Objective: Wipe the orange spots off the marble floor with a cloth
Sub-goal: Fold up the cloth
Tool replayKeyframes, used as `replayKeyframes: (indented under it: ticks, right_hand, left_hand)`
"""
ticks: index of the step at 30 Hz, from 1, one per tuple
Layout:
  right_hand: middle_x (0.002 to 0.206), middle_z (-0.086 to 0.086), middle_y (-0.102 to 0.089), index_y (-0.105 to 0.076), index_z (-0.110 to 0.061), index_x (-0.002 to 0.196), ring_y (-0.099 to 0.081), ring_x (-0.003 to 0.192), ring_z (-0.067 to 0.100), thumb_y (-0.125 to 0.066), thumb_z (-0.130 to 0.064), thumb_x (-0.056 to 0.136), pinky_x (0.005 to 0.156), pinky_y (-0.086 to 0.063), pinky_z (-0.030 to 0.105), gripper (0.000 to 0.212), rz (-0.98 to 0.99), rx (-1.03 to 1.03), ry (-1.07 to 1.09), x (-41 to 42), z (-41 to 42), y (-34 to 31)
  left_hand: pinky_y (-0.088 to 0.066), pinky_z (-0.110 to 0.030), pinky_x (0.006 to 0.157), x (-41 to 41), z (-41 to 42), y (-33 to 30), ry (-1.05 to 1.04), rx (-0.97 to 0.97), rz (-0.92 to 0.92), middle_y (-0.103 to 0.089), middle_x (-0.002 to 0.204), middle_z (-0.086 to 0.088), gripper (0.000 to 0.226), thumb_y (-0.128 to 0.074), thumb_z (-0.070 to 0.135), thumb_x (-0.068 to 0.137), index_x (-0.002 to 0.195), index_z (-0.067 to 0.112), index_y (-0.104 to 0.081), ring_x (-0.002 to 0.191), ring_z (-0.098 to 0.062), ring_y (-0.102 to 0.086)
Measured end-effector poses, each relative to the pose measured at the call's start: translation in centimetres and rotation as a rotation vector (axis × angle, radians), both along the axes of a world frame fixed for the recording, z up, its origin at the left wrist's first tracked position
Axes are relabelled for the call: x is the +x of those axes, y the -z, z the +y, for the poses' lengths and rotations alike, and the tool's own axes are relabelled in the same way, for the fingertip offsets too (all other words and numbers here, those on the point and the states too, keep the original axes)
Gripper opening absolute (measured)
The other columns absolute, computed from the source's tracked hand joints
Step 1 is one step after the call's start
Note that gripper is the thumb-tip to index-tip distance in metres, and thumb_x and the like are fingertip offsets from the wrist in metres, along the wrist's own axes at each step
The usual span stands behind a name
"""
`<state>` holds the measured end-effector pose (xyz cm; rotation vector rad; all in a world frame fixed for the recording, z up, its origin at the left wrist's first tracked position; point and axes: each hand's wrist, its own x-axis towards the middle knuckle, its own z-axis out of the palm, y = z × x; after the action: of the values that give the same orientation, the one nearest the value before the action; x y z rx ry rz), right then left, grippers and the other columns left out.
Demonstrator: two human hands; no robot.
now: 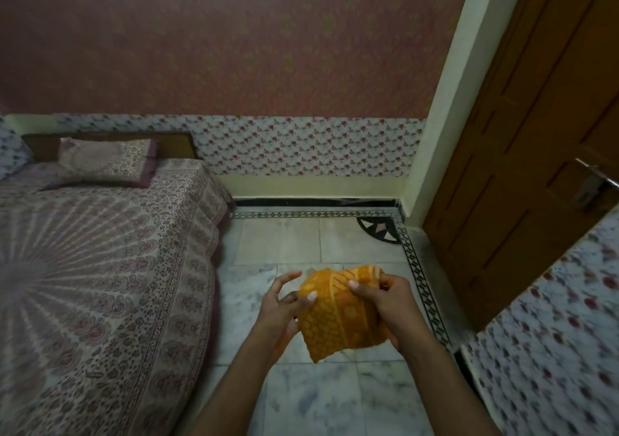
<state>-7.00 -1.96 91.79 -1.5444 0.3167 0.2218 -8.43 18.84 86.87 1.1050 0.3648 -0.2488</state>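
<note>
I hold a folded orange patterned cloth (340, 315) up in front of me, well above the marble floor (294, 241). My left hand (279, 315) grips its left edge, thumb pressed on the front and fingers partly spread behind. My right hand (385, 305) pinches the upper right part of the cloth, fingers curled over its top. The floor is white marble with grey veins. I see no orange spots on the visible tiles; the cloth and my arms hide part of the floor below.
A bed (100, 268) with a patterned purple sheet and a pillow (104, 161) fills the left. A black inlaid border (425, 288) runs along the floor edge. A brown wooden door (522, 167) with a metal handle (593, 184) stands at the right.
</note>
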Motion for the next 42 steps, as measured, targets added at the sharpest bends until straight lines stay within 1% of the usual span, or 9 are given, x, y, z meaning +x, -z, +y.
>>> replayKeyframes:
  ticks: [4,7,16,23,26,30,32,36,42]
  right_hand:
    - [0.107,0.006,-0.068,-0.059,-0.028,0.103,-0.067,0.100,0.027,-0.097,-0.018,0.068,0.093,-0.059,0.052,0.052,0.016,-0.203,0.159,0.2,-0.1,1.7]
    - [0.109,0.003,-0.066,-0.052,-0.035,0.122,-0.068,0.102,0.026,-0.097,-0.007,0.064,0.087,-0.062,0.055,0.079,-0.040,-0.240,0.133,-0.1,-0.4,2.6]
    - [0.119,0.003,-0.075,-0.076,-0.020,0.123,-0.068,0.112,0.022,-0.092,-0.002,0.064,0.089,-0.061,0.035,0.063,-0.167,-0.587,-0.019,-0.5,-1.1,3.5]
    - [0.110,0.001,-0.045,-0.077,-0.021,0.097,-0.043,0.109,0.018,-0.084,-0.023,0.085,0.082,-0.037,0.023,0.014,-0.336,-0.789,-0.033,-0.2,-1.1,3.4]
    - [0.109,-0.005,-0.054,-0.067,-0.020,0.087,-0.052,0.103,0.009,-0.084,-0.025,0.084,0.081,-0.042,0.020,0.018,-0.367,-0.664,-0.051,0.2,-2.0,3.4]
    - [0.068,-0.010,-0.055,-0.059,-0.014,0.078,-0.054,0.063,0.000,-0.081,-0.026,0.088,0.058,-0.042,0.016,0.028,-0.287,-0.455,-0.044,0.3,-2.5,2.9]
    - [0.071,-0.001,-0.061,-0.061,-0.007,0.082,-0.061,0.068,0.005,-0.080,-0.025,0.089,0.060,-0.049,0.017,0.028,-0.258,-0.332,0.027,-0.1,-2.6,2.7]
    - [0.092,0.011,-0.078,-0.072,-0.009,0.099,-0.076,0.093,0.032,-0.084,-0.024,0.085,0.080,-0.065,0.051,0.023,-0.142,-0.029,0.214,-1.5,-3.2,2.7]
    - [0.125,0.018,-0.068,-0.062,-0.034,0.132,-0.067,0.114,0.043,-0.095,0.003,0.053,0.083,-0.061,0.065,0.093,-0.002,0.269,0.319,-5.2,-4.9,4.5]
  left_hand:
    - [-0.063,-0.053,0.083,0.1,-0.3,0.0,-0.014,0.244,-0.119,-0.077,0.108,-0.014,0.040,-0.091,0.011,0.071,0.106,0.021,-0.073,0.103,-0.032,-0.074]
    - [-0.064,-0.034,0.078,0.3,-0.7,0.2,-0.010,0.345,-0.198,-0.080,0.099,0.001,0.027,-0.087,-0.002,0.073,0.091,0.017,-0.081,0.098,-0.019,-0.076]
    - [-0.061,-0.037,0.089,1.3,-0.5,1.6,0.045,0.504,-0.378,-0.072,0.112,-0.004,0.064,-0.088,-0.007,0.066,0.116,0.031,-0.078,0.107,-0.020,-0.071]
    - [-0.058,-0.023,0.084,2.7,-1.0,1.1,-0.025,0.866,-0.584,-0.051,0.100,0.007,0.038,-0.087,0.007,0.077,0.098,0.038,-0.076,0.100,-0.007,-0.057]
    - [-0.044,-0.005,0.090,3.6,-0.4,1.1,0.056,0.873,-0.628,-0.048,0.111,0.013,0.017,-0.082,0.021,0.085,0.093,0.033,-0.072,0.111,0.006,-0.049]
    - [-0.050,-0.018,0.068,4.1,-0.8,0.4,0.251,0.770,-0.578,-0.062,0.085,0.018,0.020,-0.061,0.044,0.100,0.097,0.026,-0.054,0.081,-0.003,-0.062]
    - [-0.057,-0.023,0.069,4.0,-1.1,0.0,0.321,0.666,-0.519,-0.066,0.087,0.018,0.025,-0.065,0.044,0.097,0.110,0.028,-0.050,0.081,-0.006,-0.067]
    - [-0.065,-0.042,0.081,3.1,-1.7,0.0,0.460,0.408,-0.411,-0.075,0.105,-0.007,0.064,-0.079,0.021,0.090,0.134,0.036,-0.036,0.098,-0.023,-0.076]
    - [-0.056,-0.028,0.069,2.4,-4.4,1.2,0.396,0.533,-0.610,-0.067,0.086,0.010,0.023,-0.071,0.020,0.096,0.111,0.030,-0.057,0.083,-0.009,-0.067]
